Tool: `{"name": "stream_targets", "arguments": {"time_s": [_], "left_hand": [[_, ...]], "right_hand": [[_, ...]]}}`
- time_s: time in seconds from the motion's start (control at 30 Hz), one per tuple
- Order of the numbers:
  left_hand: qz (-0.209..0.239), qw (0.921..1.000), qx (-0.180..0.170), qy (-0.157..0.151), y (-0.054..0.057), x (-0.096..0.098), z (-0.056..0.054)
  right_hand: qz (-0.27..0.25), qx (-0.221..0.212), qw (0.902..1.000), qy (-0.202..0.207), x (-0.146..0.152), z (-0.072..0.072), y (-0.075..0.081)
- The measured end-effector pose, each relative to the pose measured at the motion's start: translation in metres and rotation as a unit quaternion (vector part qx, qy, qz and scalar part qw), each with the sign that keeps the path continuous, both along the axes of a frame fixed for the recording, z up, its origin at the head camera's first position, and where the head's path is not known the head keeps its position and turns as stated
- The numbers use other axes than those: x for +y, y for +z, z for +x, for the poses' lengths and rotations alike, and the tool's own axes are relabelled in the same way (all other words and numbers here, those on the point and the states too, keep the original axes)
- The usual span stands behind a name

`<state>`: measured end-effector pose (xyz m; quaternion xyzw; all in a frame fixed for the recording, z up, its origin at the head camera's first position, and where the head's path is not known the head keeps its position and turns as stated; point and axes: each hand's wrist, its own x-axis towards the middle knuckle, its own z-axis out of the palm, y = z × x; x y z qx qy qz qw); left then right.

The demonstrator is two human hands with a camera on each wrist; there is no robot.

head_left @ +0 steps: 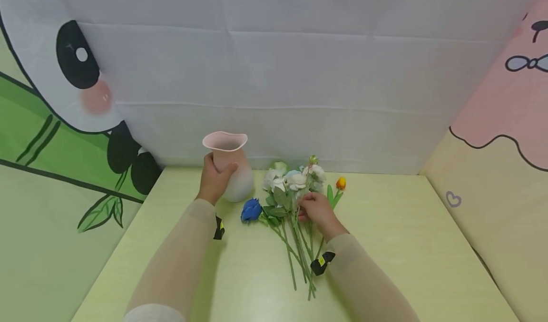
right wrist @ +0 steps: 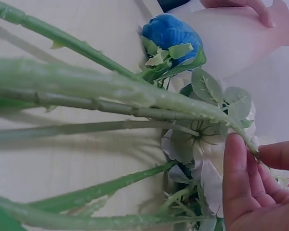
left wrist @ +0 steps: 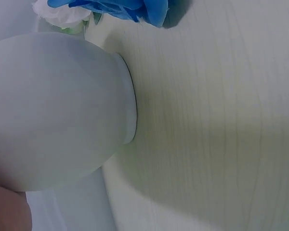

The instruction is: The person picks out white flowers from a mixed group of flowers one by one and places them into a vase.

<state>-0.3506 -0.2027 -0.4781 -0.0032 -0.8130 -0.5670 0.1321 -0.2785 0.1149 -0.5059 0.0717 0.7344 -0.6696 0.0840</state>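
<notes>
A pink-to-white vase (head_left: 235, 174) with a wavy rim stands upright on the table. My left hand (head_left: 215, 178) grips it around the neck from the left side. In the left wrist view the vase (left wrist: 58, 110) fills the left, its foot close to the tabletop. To its right lies a bunch of artificial flowers with white blooms (head_left: 295, 180) and green stems. My right hand (head_left: 318, 212) pinches one stem (right wrist: 238, 129) between thumb and fingers just below the blooms. A blue rose (head_left: 251, 210) lies left of the bunch, beside the vase's base.
An orange tulip (head_left: 340, 183) lies at the right of the bunch. Loose stems (head_left: 299, 265) point toward the table's front. Behind the pale wooden table (head_left: 394, 236) hangs a white cloth (head_left: 299, 74), with printed cartoon panels at both sides.
</notes>
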Motion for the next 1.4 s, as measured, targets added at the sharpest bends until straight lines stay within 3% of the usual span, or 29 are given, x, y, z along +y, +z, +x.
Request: {"name": "stream_targets", "arguments": {"time_s": [0.7,1.07,1.4], "left_hand": [[-0.005,0.9999,0.003,0.013,0.0,-0.001,0.001],[-0.002,0.9999,0.006,0.014,-0.002,-0.001,0.0],[0.007,0.9999,0.001,0.012,-0.006,0.0,-0.004]], "right_hand": [[-0.016,0.043,0.9989,0.003,-0.002,0.005,0.031],[-0.011,0.098,0.9951,0.009,0.001,0.006,0.061],[0.038,0.143,0.987,0.062,-0.004,0.003,0.093]]}}
